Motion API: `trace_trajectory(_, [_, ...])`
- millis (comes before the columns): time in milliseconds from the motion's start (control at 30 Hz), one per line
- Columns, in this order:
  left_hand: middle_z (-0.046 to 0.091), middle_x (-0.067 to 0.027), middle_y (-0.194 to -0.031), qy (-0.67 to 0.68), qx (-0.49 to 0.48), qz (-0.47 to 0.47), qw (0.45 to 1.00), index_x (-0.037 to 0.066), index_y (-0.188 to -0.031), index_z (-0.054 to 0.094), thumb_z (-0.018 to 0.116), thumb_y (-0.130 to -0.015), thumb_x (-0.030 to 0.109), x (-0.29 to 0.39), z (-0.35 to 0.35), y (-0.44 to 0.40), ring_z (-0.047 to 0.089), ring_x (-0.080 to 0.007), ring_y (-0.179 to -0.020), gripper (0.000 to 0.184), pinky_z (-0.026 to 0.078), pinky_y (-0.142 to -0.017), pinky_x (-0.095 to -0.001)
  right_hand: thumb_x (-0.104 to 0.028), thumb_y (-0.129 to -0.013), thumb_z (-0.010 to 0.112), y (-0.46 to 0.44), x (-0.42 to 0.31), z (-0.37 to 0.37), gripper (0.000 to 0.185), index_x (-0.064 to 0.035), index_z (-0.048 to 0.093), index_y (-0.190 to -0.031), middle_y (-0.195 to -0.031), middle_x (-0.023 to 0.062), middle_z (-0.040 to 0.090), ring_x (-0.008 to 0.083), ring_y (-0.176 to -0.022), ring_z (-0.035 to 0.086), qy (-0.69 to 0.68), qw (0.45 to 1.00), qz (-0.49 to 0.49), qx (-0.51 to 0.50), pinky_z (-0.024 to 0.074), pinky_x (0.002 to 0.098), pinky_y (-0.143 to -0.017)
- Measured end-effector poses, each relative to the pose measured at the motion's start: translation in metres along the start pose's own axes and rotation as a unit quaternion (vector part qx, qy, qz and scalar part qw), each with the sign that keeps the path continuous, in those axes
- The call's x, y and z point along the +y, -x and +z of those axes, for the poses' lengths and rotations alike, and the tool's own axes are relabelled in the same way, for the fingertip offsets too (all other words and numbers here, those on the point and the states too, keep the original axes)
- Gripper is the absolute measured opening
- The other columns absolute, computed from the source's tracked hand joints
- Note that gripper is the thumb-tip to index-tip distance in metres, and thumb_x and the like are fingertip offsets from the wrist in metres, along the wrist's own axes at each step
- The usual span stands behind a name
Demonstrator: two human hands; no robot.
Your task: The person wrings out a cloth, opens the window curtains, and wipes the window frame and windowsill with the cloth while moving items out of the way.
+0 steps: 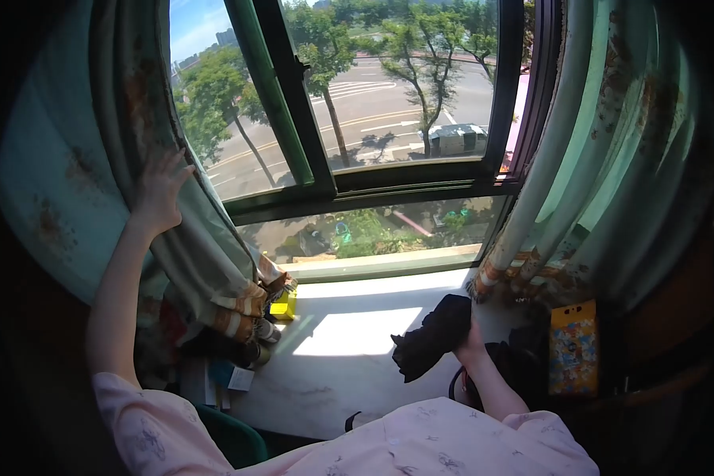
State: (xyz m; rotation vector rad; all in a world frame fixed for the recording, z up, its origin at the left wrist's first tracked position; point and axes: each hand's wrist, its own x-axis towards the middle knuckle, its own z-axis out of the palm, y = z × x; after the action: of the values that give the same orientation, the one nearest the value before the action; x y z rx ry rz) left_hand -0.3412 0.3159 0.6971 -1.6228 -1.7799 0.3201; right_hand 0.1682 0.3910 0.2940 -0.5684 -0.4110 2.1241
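Black cloth (432, 337) held in the right hand (473, 346), over the sill's (325, 389) right side.
Right fingertips hidden behind the cloth's folds; forearm angled forward. Left hand (162, 189) raised left of the sill, fingers extended against the left curtain (119, 79); grip cannot be told. Beyond the sill, window (404, 87) cut off at top.

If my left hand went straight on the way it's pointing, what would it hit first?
The curtain, which your left hand appears to be touching; past its edge, probably the window, though one view leaves depth unclear.
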Motion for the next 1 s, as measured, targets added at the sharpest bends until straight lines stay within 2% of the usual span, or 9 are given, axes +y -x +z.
trace_trajectory(133, [0.048,-0.0171,-0.137,0.03,0.074,0.028,0.996,0.007,-0.115,0.06,0.061,-0.065,0.001,0.024,0.003,-0.005,0.035,-0.0339,-0.136,0.05,0.022,-0.117,-0.0497,-0.035,-0.102,0.027,0.002,0.029,-0.011,0.049,-0.0055,0.049,-0.133,-0.136,0.0173,0.051,0.0344,-0.127,0.047,-0.159,0.975,0.152,-0.009,0.0323,0.055,-0.11])
trace_trajectory(433, [0.054,-0.0106,-0.127,0.259,0.152,0.126,0.945,0.01,-0.112,0.061,0.071,-0.078,0.024,0.214,0.016,0.021,0.047,-0.0278,-0.125,0.038,0.032,-0.109,-0.0451,-0.007,-0.092,0.058,0.009,0.004,0.077,0.042,-0.0012,0.048,-0.133,-0.121,0.0108,0.06,0.0192,-0.104,0.062,0.193,0.968,0.128,-0.096,0.0521,0.033,-0.092])
trace_trajectory(533, [0.048,-0.0169,-0.135,0.631,-0.041,0.132,0.763,0.007,-0.139,0.04,0.084,-0.068,0.047,0.302,0.041,0.045,0.04,-0.0374,-0.131,0.093,0.032,-0.109,-0.0484,0.001,-0.088,0.063,0.019,-0.001,0.085,0.049,-0.0021,0.047,-0.135,-0.121,0.0107,0.061,0.0179,-0.109,0.061,0.254,0.951,0.113,-0.138,0.052,0.0314,-0.093])
trace_trajectory(600, [0.013,-0.0248,-0.154,0.729,-0.21,0.107,0.643,0.006,-0.152,-0.003,0.092,-0.054,0.045,0.362,0.07,0.076,0.019,-0.0359,-0.144,0.141,0.022,-0.117,-0.0474,0.001,-0.088,0.063,0.029,-0.002,0.085,0.049,-0.0018,0.048,-0.134,-0.122,0.0103,0.06,0.0179,-0.11,0.06,0.27,0.947,0.108,-0.137,0.0502,0.0326,-0.096])
trace_trajectory(633, [0.018,-0.0212,-0.154,0.783,-0.191,0.091,0.586,0.01,-0.152,-0.006,0.094,-0.055,0.038,0.398,0.098,0.093,0.021,-0.0352,-0.143,0.142,0.022,-0.116,-0.0494,-0.001,-0.087,0.065,0.036,-0.006,0.089,0.047,-0.0021,0.051,-0.132,-0.12,0.0087,0.062,0.0156,-0.106,0.061,0.232,0.958,0.097,-0.137,0.0518,0.0302,-0.092])
trace_trajectory(700, [0.031,-0.0145,-0.149,0.836,-0.316,0.053,0.446,0.01,-0.151,0.01,0.089,-0.066,0.024,0.434,0.095,0.116,0.039,-0.028,-0.135,0.118,0.038,-0.109,-0.0444,-0.006,-0.086,0.07,0.045,-0.016,0.092,0.045,-0.0022,0.054,-0.128,-0.116,0.005,0.063,0.013,-0.101,0.062,0.186,0.967,0.098,-0.144,0.0532,0.028,-0.087])
trace_trajectory(800, [0.061,-0.0075,-0.116,0.805,-0.424,-0.025,0.415,0.008,-0.128,0.053,0.077,-0.081,0.013,0.456,0.096,0.143,0.056,-0.0181,-0.115,0.053,0.047,-0.098,-0.0334,-0.011,-0.085,0.073,0.048,-0.034,0.085,0.045,-0.0015,0.055,-0.126,-0.111,0.005,0.065,0.0131,-0.099,0.062,0.411,0.892,0.04,-0.183,0.0531,0.0283,-0.085])
trace_trajectory(967, [0.066,-0.0022,-0.099,0.854,-0.339,-0.134,0.372,0.007,-0.115,0.062,0.071,-0.087,0.015,0.412,0.089,0.154,0.06,-0.0101,-0.092,0.03,0.047,-0.082,-0.025,-0.016,-0.083,0.073,0.05,-0.058,0.072,0.03,0.0028,0.068,-0.105,-0.094,0.0103,0.071,0.0139,-0.088,0.066,0.622,0.783,-0.022,0.006,0.0518,0.0274,-0.083])
trace_trajectory(1000, [0.067,-0.0029,-0.098,0.853,-0.328,-0.168,0.369,0.006,-0.115,0.063,0.07,-0.088,0.016,0.404,0.089,0.158,0.06,-0.01,-0.091,0.029,0.048,-0.081,-0.0244,-0.021,-0.084,0.074,0.041,-0.048,0.047,0.034,0.006,0.067,-0.104,-0.093,0.009,0.07,0.0115,-0.084,0.064,0.543,0.839,-0.001,0.002,0.0506,0.0254,-0.08])
